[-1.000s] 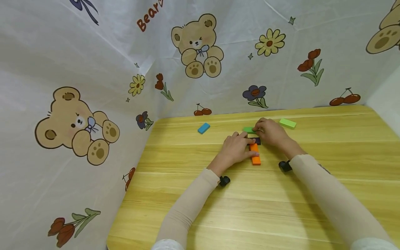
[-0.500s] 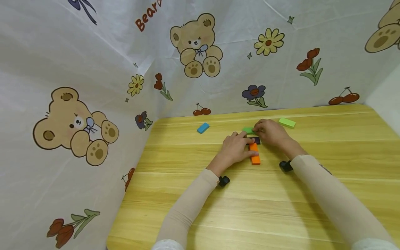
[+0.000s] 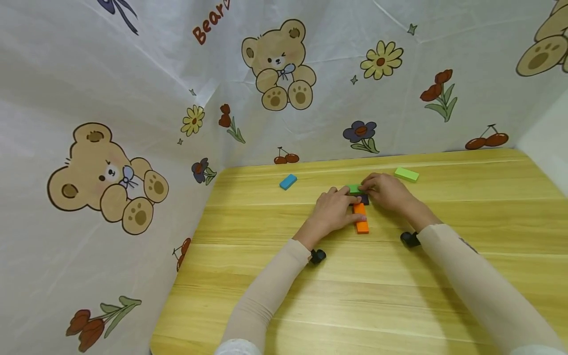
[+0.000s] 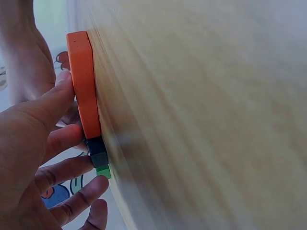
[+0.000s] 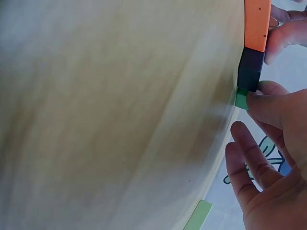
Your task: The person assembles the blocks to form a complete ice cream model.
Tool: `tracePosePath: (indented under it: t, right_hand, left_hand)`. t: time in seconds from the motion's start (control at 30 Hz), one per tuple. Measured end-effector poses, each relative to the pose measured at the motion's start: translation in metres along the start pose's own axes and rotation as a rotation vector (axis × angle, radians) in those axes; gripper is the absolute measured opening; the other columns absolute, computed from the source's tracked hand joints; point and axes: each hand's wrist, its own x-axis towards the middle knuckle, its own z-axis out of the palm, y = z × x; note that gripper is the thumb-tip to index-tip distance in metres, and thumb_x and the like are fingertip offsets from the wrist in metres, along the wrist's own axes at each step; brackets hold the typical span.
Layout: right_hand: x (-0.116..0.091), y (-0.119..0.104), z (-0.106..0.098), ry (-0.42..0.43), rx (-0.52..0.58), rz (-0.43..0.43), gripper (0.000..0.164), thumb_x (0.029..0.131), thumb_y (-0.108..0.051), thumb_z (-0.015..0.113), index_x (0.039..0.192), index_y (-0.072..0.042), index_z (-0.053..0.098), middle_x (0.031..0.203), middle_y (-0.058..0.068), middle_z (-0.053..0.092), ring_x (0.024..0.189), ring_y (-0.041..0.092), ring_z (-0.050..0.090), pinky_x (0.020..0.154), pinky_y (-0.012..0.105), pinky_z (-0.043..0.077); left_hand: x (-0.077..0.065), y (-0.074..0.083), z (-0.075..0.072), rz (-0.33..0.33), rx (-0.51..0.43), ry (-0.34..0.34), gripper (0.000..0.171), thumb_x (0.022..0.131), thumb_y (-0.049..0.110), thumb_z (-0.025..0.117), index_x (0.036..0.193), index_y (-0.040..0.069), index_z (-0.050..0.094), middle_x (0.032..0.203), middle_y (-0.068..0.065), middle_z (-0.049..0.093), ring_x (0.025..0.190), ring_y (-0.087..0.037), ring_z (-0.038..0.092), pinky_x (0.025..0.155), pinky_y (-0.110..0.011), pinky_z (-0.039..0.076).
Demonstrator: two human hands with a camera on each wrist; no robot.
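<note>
An orange block (image 3: 361,219) lies lengthwise on the table, its far end against a dark block (image 3: 364,199) set crosswise. Behind the dark block is a green block (image 3: 354,189), close up against it. My left hand (image 3: 332,209) rests on this group from the left, its thumb on the orange block (image 4: 84,81) and a finger on the dark block (image 4: 98,152); its other fingers reach past the dark one, loosely extended. From the right, my right hand (image 3: 386,190) pinches the end of the green block (image 5: 242,98) between thumb and index finger, the remaining fingers spread.
A blue block (image 3: 288,181) lies at the back left of the wooden table (image 3: 381,296). Right of the group, near the back edge, sits a lime-green block (image 3: 406,174). A white sheet (image 3: 328,128) printed with bears stands behind and to the left.
The green block has shifted slightly toward me and to the right, closer to the dark block, along with my right hand. My left hand and the orange block stay put.
</note>
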Motion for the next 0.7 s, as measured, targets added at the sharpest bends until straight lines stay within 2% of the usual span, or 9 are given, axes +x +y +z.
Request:
tracePosePath:
  t: [0.23,0.7]
  right_hand:
    - [-0.003,0.000,-0.002,-0.001,-0.017,-0.034,0.023,0.104,-0.005,0.069,0.122,-0.003,0.082,0.129,0.018,0.076,0.122,0.042,0.070,0.108,0.063,0.054]
    - [-0.013,-0.004,-0.005,-0.003,-0.020,-0.082,0.025,0.102,0.000,0.069,0.124,-0.001,0.081,0.127,0.020,0.076,0.121,0.044,0.070,0.109,0.064,0.053]
  left_hand:
    - [0.000,0.000,-0.001,-0.002,0.000,0.004,0.067,0.095,0.081,0.054,0.151,0.044,0.062,0.145,0.008,0.059,0.112,-0.020,0.058,0.092,-0.037,0.055]
    - [0.000,-0.001,0.000,-0.001,-0.028,0.003,0.067,0.095,0.080,0.056,0.152,0.045,0.060,0.149,0.007,0.057,0.113,-0.021,0.058,0.092,-0.037,0.055]
